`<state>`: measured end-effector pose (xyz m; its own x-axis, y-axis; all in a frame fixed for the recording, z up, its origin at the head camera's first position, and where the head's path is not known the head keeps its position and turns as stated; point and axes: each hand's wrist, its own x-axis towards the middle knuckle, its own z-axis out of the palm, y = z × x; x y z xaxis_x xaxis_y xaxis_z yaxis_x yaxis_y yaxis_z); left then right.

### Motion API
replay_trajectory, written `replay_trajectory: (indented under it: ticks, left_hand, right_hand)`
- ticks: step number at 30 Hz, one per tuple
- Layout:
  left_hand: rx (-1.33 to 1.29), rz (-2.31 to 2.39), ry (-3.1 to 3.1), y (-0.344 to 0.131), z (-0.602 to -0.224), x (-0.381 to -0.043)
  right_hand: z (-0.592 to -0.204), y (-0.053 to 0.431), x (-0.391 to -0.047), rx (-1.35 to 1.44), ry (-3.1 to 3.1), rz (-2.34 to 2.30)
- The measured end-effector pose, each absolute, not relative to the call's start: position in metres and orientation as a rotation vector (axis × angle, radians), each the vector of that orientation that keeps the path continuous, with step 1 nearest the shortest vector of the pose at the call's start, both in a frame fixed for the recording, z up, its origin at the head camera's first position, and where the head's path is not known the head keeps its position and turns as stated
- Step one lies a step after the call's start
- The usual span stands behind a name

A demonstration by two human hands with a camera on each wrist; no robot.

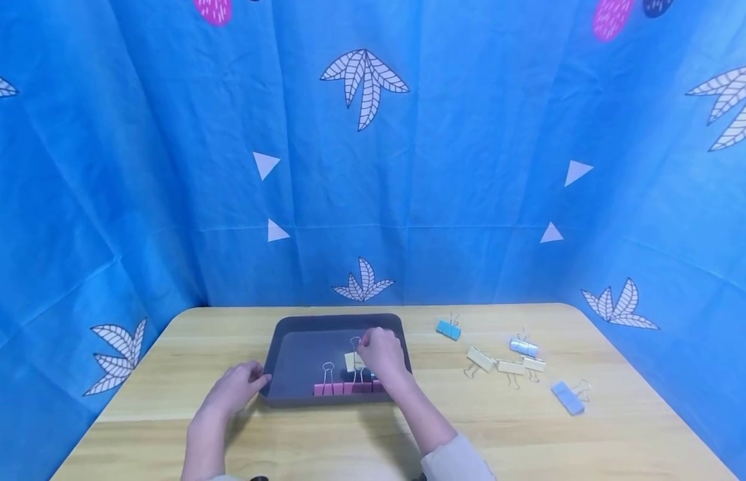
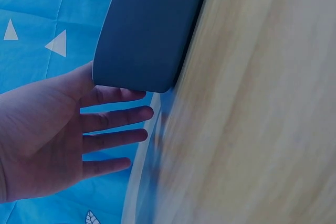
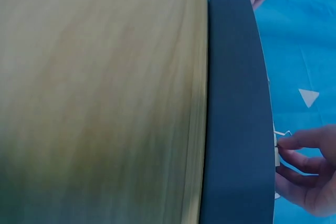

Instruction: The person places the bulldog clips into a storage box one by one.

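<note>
A grey tray lies on the table, with several pink binder clips lined along its near wall, wire handles up. My right hand reaches over the tray and pinches a pale yellow binder clip by its wire handle, just behind the pink row. In the right wrist view the tray wall hides most of that clip. My left hand touches the tray's near left corner, its fingers spread and nearly straight in the left wrist view, the thumb partly hidden by the wall.
Right of the tray lie a teal binder clip, a shiny light blue clip, several pale yellow clips and a lavender clip. A blue patterned curtain hangs behind and beside the wooden table.
</note>
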<state>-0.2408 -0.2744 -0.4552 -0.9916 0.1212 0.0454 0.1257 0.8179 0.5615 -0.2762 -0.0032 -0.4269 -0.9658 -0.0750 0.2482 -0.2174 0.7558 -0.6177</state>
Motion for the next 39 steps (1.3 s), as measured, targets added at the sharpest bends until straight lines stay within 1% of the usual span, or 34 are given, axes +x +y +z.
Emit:
replay_trajectory:
  ticks: [13,18,30,39]
  left_hand:
    - [-0.212,-0.92,-2.971,-0.275,-0.454,-0.243]
    - [-0.209,-0.924,-2.97,-0.274,-0.454,-0.242]
    - [-0.185,-0.95,-2.96,-0.274,-0.456,-0.24]
    - [-0.2,-0.954,-2.95,-0.274,-0.456,-0.239]
  right_hand:
    - [-0.427,-0.01,-0.273,0.26,-2.869,0.862]
    - [-0.426,-0.01,-0.274,0.224,-2.929,0.789]
    - [-0.43,-0.002,-0.276,0.234,-2.934,0.902]
    - [-0.424,0.006,-0.276,0.258,-2.886,1.041]
